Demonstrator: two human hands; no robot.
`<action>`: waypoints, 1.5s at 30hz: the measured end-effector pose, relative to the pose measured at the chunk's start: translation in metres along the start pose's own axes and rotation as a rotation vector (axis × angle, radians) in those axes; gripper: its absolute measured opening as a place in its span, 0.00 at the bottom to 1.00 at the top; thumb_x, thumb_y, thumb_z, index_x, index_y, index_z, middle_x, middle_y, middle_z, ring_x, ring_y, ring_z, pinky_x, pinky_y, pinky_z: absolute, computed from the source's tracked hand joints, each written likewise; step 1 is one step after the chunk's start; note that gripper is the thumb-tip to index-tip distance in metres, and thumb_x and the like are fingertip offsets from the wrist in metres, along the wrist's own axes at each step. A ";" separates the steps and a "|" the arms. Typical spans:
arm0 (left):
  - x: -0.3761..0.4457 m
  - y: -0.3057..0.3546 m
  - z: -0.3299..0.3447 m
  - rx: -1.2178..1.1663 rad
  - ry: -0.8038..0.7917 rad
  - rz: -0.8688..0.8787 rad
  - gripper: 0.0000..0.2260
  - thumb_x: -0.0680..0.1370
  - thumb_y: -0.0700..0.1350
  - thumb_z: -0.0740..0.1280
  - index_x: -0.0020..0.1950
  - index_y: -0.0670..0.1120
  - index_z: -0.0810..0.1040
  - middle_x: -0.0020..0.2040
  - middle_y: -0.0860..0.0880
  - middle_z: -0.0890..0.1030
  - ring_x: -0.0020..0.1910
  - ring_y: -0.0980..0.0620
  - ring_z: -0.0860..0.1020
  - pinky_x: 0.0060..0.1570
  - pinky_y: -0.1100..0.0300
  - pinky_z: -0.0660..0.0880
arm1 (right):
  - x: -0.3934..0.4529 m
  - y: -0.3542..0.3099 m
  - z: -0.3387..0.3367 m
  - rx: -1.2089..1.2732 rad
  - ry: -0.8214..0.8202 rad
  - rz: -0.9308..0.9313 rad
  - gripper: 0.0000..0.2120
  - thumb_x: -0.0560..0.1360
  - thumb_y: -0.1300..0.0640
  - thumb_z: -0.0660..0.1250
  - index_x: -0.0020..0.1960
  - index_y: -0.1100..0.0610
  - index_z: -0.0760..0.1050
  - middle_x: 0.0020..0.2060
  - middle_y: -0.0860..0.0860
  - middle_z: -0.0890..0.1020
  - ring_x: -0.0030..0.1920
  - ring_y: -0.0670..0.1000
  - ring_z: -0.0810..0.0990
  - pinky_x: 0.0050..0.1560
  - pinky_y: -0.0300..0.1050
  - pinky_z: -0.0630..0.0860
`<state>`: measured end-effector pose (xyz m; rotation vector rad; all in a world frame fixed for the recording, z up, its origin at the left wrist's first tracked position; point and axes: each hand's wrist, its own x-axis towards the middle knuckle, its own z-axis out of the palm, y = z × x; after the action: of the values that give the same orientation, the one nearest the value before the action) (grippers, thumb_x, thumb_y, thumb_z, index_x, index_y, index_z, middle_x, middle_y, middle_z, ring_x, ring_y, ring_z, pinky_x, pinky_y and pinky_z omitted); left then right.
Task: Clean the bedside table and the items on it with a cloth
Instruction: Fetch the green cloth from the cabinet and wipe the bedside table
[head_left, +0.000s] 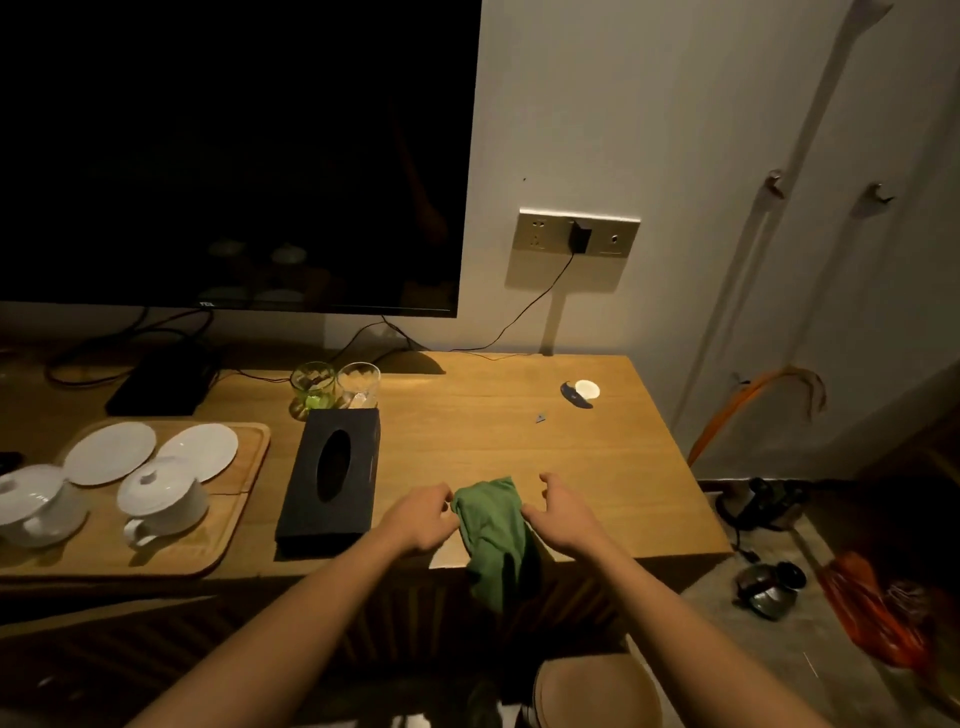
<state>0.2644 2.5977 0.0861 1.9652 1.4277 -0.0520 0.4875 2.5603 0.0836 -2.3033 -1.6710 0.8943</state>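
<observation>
We see a dim room with warm yellow light. The brightest spot is on the table (519, 441) near the glasses (335, 384). The TV screen (234, 156) is black, with faint reflections. Dark shadows fill the bottom. Straight lines bend at the edges. Everything looks a bit soft.

Green cloth (491, 525), blk tissue box (332, 478), white plates (110, 453), wood-tone table (519, 441).
</observation>
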 end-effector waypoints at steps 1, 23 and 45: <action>0.015 0.002 0.005 -0.026 -0.006 -0.030 0.22 0.79 0.52 0.62 0.70 0.42 0.71 0.64 0.42 0.79 0.59 0.43 0.79 0.58 0.52 0.77 | 0.016 0.004 0.003 0.030 -0.020 0.023 0.36 0.77 0.44 0.65 0.78 0.57 0.56 0.69 0.58 0.74 0.68 0.57 0.75 0.64 0.52 0.74; 0.130 0.006 0.065 -1.195 0.026 -0.665 0.15 0.72 0.34 0.74 0.58 0.31 0.79 0.55 0.34 0.83 0.53 0.39 0.83 0.58 0.46 0.80 | 0.146 0.021 0.070 0.591 -0.397 0.306 0.21 0.66 0.58 0.81 0.55 0.59 0.78 0.48 0.55 0.85 0.47 0.52 0.85 0.43 0.42 0.80; 0.075 -0.019 -0.019 -1.255 0.359 -0.496 0.21 0.70 0.48 0.79 0.59 0.42 0.80 0.54 0.44 0.85 0.49 0.50 0.85 0.44 0.59 0.81 | 0.168 -0.065 -0.001 0.760 -0.569 -0.205 0.15 0.76 0.57 0.73 0.62 0.56 0.77 0.46 0.57 0.87 0.47 0.54 0.87 0.41 0.40 0.81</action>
<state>0.2708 2.6724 0.0596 0.5931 1.5338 0.8045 0.4685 2.7371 0.0518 -1.4186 -1.3276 1.8474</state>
